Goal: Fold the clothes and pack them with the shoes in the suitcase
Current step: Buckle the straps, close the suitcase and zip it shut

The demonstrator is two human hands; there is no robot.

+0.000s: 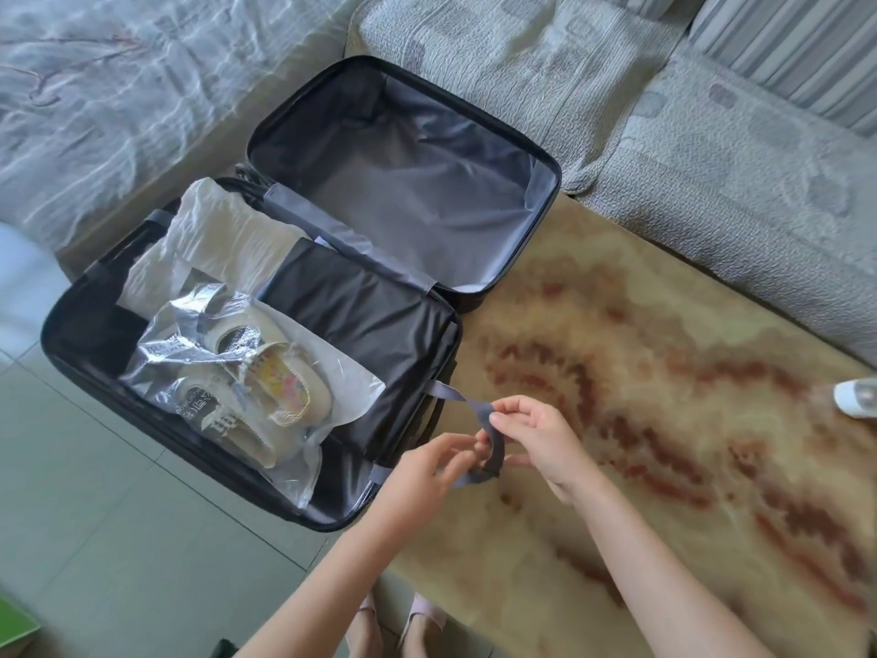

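Hands at lower centre, left hand and right hand, both pinch the grey strap beside the open suitcase, where bagged shoes and folded clothes lie.

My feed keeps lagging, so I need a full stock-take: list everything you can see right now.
Black hard-shell suitcase: 1, open, on marbled tabletop.
Cream folded garment: 1, near half, far end.
Black folded garment: 1, near half, beside the cream one.
Clear plastic bag of beige shoes: 1, on the clothes.
Grey packing strap: 1, from the near rim.
Grey patterned sofa: 1, behind.
White object: 1, right edge, unidentifiable.
Left hand, right hand: both gripping the strap.
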